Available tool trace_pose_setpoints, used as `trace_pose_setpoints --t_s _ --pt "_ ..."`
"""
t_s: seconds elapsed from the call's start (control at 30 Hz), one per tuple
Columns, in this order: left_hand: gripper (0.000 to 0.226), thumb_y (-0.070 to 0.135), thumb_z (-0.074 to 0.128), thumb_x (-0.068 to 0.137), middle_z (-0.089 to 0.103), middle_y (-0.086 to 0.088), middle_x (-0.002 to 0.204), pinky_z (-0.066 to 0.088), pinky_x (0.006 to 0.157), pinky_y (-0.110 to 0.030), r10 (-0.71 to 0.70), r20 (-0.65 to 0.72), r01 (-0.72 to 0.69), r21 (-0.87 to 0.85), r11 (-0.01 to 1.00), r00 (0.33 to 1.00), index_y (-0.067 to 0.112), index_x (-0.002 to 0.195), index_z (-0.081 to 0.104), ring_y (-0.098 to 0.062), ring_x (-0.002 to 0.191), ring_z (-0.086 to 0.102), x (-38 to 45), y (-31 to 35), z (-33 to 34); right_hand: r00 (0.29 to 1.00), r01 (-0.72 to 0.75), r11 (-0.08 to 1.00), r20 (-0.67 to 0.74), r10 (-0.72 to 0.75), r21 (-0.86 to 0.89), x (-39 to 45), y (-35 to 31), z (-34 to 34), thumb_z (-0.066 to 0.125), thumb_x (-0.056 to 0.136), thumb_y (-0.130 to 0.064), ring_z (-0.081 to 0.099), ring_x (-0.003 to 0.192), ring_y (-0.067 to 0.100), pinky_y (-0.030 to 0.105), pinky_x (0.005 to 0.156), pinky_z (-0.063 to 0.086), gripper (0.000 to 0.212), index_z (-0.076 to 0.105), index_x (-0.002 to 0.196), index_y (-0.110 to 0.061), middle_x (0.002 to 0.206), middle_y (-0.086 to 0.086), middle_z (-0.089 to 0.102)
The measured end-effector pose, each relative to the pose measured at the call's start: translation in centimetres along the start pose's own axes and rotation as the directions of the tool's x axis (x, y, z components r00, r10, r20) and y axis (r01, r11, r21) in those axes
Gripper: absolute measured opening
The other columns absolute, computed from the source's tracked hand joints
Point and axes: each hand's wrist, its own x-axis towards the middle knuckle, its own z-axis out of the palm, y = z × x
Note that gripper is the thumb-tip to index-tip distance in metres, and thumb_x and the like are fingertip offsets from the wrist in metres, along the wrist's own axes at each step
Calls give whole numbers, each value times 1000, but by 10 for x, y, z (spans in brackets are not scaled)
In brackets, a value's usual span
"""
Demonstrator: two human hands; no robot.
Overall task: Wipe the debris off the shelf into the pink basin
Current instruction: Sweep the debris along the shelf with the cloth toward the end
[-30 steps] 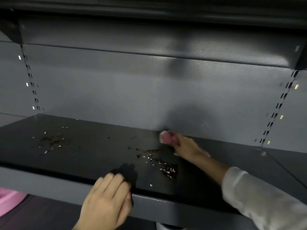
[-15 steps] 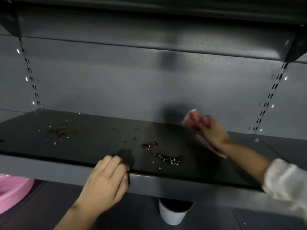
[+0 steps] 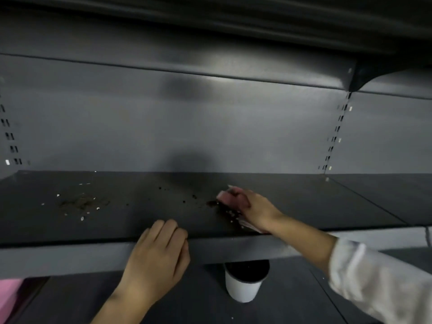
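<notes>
A dark metal shelf [image 3: 131, 225] carries two patches of debris. One brown, speckled debris patch [image 3: 80, 204] lies at the left. A smaller debris patch [image 3: 211, 203] lies in the middle, right against a pink cloth [image 3: 225, 198]. My right hand [image 3: 254, 210] is shut on that cloth and presses it onto the shelf. My left hand [image 3: 159, 256] rests on the shelf's front lip with its fingers curled over the edge, holding nothing else. Only a corner of the pink basin [image 3: 8, 298] shows at the lower left, below the shelf.
A white paper cup [image 3: 244, 286] with a dark inside stands on the lower shelf under my right wrist. The grey back panel has slotted uprights [image 3: 336, 134] on both sides. Another shelf hangs overhead.
My right hand with the cloth came down from the back of the shelf onto the middle debris, moving left and towards me. The left hand stayed on the lip. The view shifted left.
</notes>
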Motion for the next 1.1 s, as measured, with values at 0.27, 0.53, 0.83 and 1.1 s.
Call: trace_pose_setpoints --t_s 0.27,0.53,0.83,1.1 --pt "32 19 40 79 59 -6 68 47 51 -26 60 34 -59 -28 998 998 6 73 67 -14 70 36 -10 -27 -20 903 -249 964 -340 265 89 -9 -14 -19 46 91 -16 58 106 35 28 77 37 21 51 106 -3 116 24 62" --pt "31 19 39 78 59 -8 68 31 61 -32 12 7 -12 18 1000 1000 4 71 66 -18 70 36 -27 -60 -35 921 -359 933 -161 354 -5 -17 -18 -7 50 90 -32 58 90 18 31 87 44 21 63 88 -15 91 7 61" --pt "31 21 39 78 59 -8 70 33 59 -27 22 14 -22 17 1000 1000 6 74 67 -16 71 36 -32 -63 -32 921 -317 932 -178 347 175 11 -119 77 44 88 -48 52 119 31 39 102 39 37 57 114 -25 128 8 58" --pt "29 19 39 78 56 -8 64 31 60 -30 -4 -50 9 91 996 999 6 64 62 -19 67 39 -33 -74 -31 915 -261 863 -175 364 433 35 -70 30 48 88 -10 56 105 24 38 92 48 26 53 112 -13 123 15 58"
